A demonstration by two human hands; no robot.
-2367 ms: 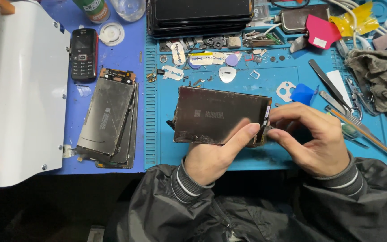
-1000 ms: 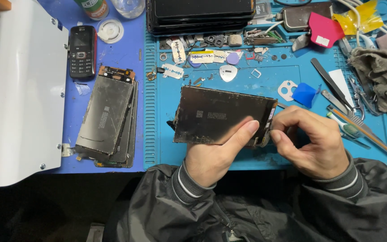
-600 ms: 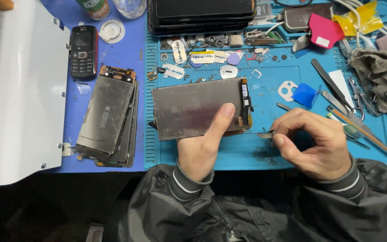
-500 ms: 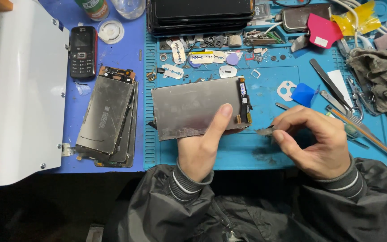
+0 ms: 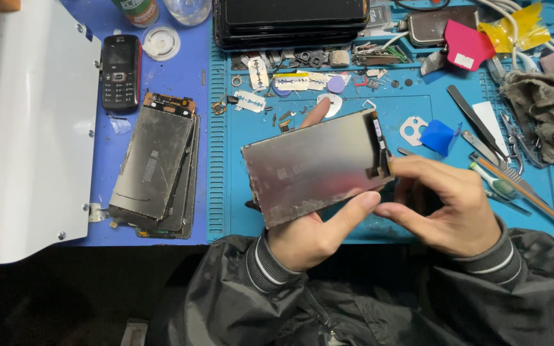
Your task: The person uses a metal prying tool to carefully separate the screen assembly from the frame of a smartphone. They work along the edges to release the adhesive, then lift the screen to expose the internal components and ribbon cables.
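Note:
My left hand (image 5: 315, 234) holds a flat grey metal-backed phone screen panel (image 5: 315, 166) from below, thumb on its near edge and a fingertip showing past its far edge. The panel is lifted and tilted above the teal work mat (image 5: 226, 211). My right hand (image 5: 440, 202) pinches the panel's right end, where a dark flex strip (image 5: 379, 147) runs along the short edge. Whether the right hand also holds a small tool is hidden by its fingers.
A stack of worn screen panels (image 5: 155, 166) lies left of the mat, with a small black keypad phone (image 5: 120, 72) behind it. Dark phones (image 5: 290, 22) are stacked at the back. Tweezers, picks and a grey rag (image 5: 546, 109) lie on the right. A white machine (image 5: 27, 122) fills the left.
The panel has been turned over, from dark glass side up to grey metal back up. It was briefly flat under my left hand alone; now both hands hold it tilted again.

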